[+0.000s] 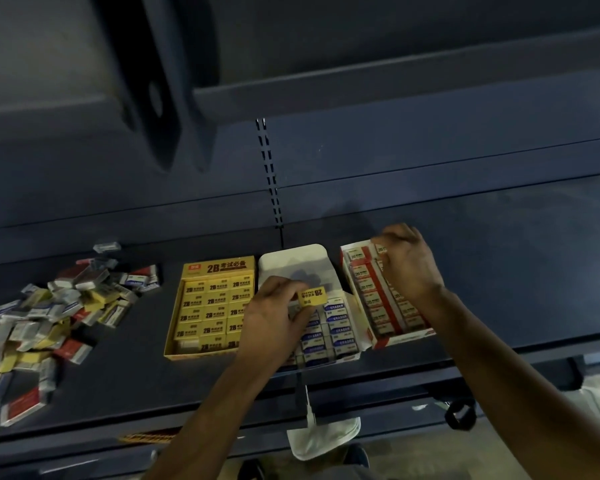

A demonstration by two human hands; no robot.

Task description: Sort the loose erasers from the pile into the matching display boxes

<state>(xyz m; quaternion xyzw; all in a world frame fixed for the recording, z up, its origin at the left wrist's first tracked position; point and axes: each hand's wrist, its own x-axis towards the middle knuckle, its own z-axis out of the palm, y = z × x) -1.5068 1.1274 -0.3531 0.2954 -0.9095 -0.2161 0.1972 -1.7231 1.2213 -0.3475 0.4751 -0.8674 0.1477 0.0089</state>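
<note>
A pile of loose erasers [49, 313] in yellow, red and blue-white wrappers lies at the left of the dark shelf. Three display boxes stand side by side: a yellow box [219, 268], a white box [291, 259] with blue-white erasers, and a red-and-white box [347, 271]. My left hand [274, 317] pinches a yellow eraser [312, 296] above the white box, near the yellow box's right edge. My right hand [409, 261] reaches into the far end of the red-and-white box, fingers curled on a red-and-white eraser [381, 250] there.
The shelf's front edge [361, 386] runs below the boxes. An upper shelf [395, 88] overhangs at the back. One grey eraser [106, 246] lies apart behind the pile. Bare shelf surface [534, 271] extends right of the red-and-white box.
</note>
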